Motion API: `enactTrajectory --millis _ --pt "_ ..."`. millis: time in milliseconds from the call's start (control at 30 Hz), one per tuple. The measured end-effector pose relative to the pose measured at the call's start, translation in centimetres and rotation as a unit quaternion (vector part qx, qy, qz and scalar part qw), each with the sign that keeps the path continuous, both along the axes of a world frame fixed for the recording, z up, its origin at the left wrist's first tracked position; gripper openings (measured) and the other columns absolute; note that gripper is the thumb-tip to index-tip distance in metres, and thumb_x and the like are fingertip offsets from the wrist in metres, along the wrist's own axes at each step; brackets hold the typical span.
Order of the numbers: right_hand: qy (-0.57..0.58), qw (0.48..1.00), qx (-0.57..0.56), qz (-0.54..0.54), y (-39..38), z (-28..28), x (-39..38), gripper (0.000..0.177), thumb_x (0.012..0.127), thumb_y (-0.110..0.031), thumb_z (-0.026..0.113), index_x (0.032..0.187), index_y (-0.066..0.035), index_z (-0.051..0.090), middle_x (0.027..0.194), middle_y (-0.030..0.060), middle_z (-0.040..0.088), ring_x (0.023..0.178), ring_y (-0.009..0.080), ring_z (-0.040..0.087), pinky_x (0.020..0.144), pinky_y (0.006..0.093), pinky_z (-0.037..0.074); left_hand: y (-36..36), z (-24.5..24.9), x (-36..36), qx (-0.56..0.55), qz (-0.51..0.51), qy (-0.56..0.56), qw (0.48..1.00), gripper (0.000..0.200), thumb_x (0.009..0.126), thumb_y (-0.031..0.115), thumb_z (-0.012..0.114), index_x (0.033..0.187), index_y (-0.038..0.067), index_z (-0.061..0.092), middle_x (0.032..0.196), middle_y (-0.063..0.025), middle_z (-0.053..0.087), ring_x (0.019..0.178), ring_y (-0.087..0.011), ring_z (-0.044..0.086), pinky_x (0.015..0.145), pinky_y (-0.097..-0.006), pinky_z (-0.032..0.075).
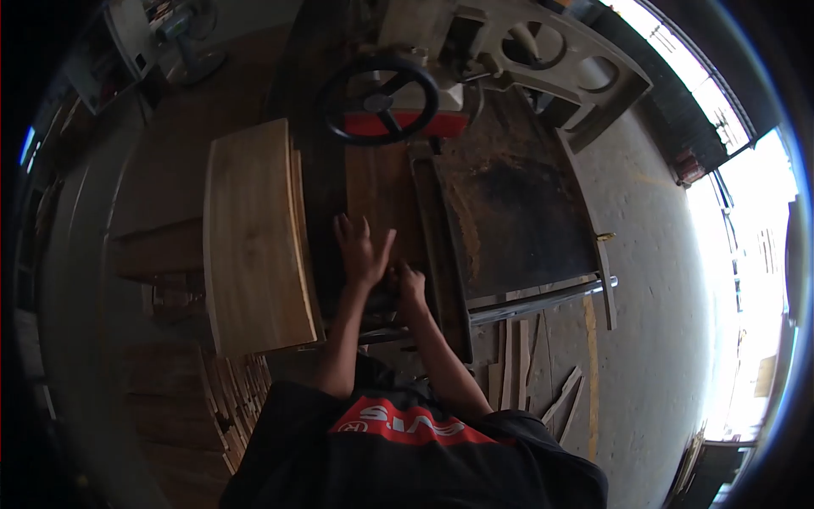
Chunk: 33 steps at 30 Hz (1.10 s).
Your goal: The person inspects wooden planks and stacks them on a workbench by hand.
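A brown wooden board [386, 191] lies on the dark machine table, its far end near the red guard [407, 125] below a black handwheel [379, 102]. My left hand [362, 253] is over the board's left edge with its fingers spread, holding nothing. Close beside it on the right, my right hand [409, 285] is closed at the near end of the board, its fingers curled. What those fingers hold, if anything, is too dark to make out. A dark metal fence [439, 246] runs along the right side of the board.
A stack of pale boards [254, 237] stands at the left. To the right is a stained metal table [526, 212] with a rail [543, 304] along its near edge. Wood strips [509, 365] lie on the floor; a fan [182, 38] stands at the far left.
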State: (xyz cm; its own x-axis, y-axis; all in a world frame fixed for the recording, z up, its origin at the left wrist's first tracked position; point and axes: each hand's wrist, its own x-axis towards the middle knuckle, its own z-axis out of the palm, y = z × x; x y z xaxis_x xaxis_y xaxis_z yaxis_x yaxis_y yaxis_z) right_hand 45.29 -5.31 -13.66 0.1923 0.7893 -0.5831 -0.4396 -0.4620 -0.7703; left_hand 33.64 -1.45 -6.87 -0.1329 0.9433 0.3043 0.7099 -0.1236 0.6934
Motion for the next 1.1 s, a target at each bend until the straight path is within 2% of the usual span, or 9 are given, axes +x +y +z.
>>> enactTrajectory --millis 67,167,267,400,467,600,767,967,1100 --pt "-0.127 0.987 0.080 0.057 1.5 -3.9 1.1 0.035 0.106 -0.033 0.054 0.092 -0.003 0.068 0.080 0.0015 0.064 0.068 0.0157 0.061 0.061 0.0342 0.053 -1.8 3.8 2.1 0.039 0.010 0.005 0.999 0.085 0.090 0.053 0.071 0.143 -0.010 0.050 0.154 -0.0466 0.024 0.148 -0.0590 0.020 0.123 -0.0567 0.021" --pt "0.187 0.967 0.170 -0.042 -0.1 3.8 -1.5 0.036 0.107 -0.029 0.055 0.098 0.002 0.070 0.078 0.0030 0.064 0.066 0.0162 0.059 0.059 0.0333 0.051 -7.4 12.4 2.2 0.029 -0.145 -0.121 0.982 0.081 0.087 0.047 0.077 0.141 -0.007 0.052 0.156 -0.0432 0.025 0.146 -0.0596 0.025 0.121 -0.0590 0.025" --pt "0.035 0.987 0.150 0.037 2.5 4.9 0.1 0.034 0.107 -0.030 0.054 0.100 0.001 0.068 0.079 0.0046 0.065 0.066 0.0149 0.061 0.058 0.0320 0.052 -10.6 17.4 -1.6 0.138 -0.185 0.064 0.971 0.079 0.084 0.045 0.081 0.144 0.002 0.053 0.161 -0.0354 0.026 0.145 -0.0574 0.032 0.119 -0.0586 0.029" --pt "0.058 0.993 0.097 -0.022 6.5 2.8 -0.9 0.031 0.108 -0.029 0.052 0.102 -0.001 0.063 0.080 0.0063 0.065 0.067 0.0123 0.059 0.059 0.0286 0.050 -11.4 18.6 -10.4 0.112 0.078 0.159 0.978 0.084 0.081 0.052 0.082 0.146 0.006 0.054 0.161 -0.0328 0.029 0.146 -0.0532 0.033 0.118 -0.0618 0.028" --pt "0.105 0.989 0.102 -0.010 7.5 2.9 -0.7 0.028 0.108 -0.027 0.053 0.108 0.000 0.062 0.086 0.0077 0.065 0.072 0.0141 0.061 0.063 0.0282 0.051 -11.9 17.9 -14.5 0.022 0.232 0.256 0.938 0.091 0.085 0.062 0.074 0.142 -0.004 0.051 0.150 -0.0400 0.038 0.143 -0.0570 0.034 0.114 -0.0623 0.035" --pt "0.102 0.979 0.159 -0.071 7.4 3.2 -3.9 0.033 0.108 -0.029 0.053 0.100 0.000 0.065 0.085 0.0082 0.067 0.073 0.0152 0.063 0.061 0.0301 0.051 -12.6 14.5 -18.5 -0.039 0.251 0.179 0.951 0.103 0.081 0.067 0.076 0.139 -0.015 0.049 0.141 -0.0413 0.043 0.132 -0.0570 0.045 0.105 -0.0602 0.046" --pt "0.101 0.958 0.143 0.227 0.4 11.9 -10.0 0.049 0.104 -0.043 0.059 0.127 0.000 0.062 0.111 0.0096 0.068 0.100 0.0166 0.065 0.084 0.0288 0.053 -13.2 15.2 -18.1 -0.005 0.205 -0.014 0.979 0.102 0.079 0.058 0.083 0.134 -0.021 0.050 0.130 -0.0357 0.053 0.122 -0.0463 0.057 0.095 -0.0525 0.054" --pt "0.000 0.914 0.227 0.336 -3.7 16.6 -6.8 0.055 0.103 -0.030 0.064 0.144 0.003 0.049 0.128 0.0073 0.065 0.113 0.0146 0.061 0.096 0.0291 0.050 -18.0 16.2 -14.8 -0.013 0.094 -0.209 0.973 0.090 0.082 0.033 0.087 0.143 -0.018 0.044 0.151 -0.0328 0.045 0.142 -0.0378 0.045 0.115 -0.0425 0.041" --pt "0.029 0.919 0.217 0.328 -7.0 17.7 -0.7 0.054 0.103 -0.025 0.064 0.147 0.002 0.048 0.131 0.0064 0.064 0.114 0.0130 0.061 0.095 0.0282 0.051 -23.8 15.9 -12.7 0.007 0.016 -0.427 0.904 0.086 0.085 0.015 0.083 0.151 -0.013 0.037 0.157 -0.0294 0.039 0.147 -0.0326 0.041 0.119 -0.0428 0.036"
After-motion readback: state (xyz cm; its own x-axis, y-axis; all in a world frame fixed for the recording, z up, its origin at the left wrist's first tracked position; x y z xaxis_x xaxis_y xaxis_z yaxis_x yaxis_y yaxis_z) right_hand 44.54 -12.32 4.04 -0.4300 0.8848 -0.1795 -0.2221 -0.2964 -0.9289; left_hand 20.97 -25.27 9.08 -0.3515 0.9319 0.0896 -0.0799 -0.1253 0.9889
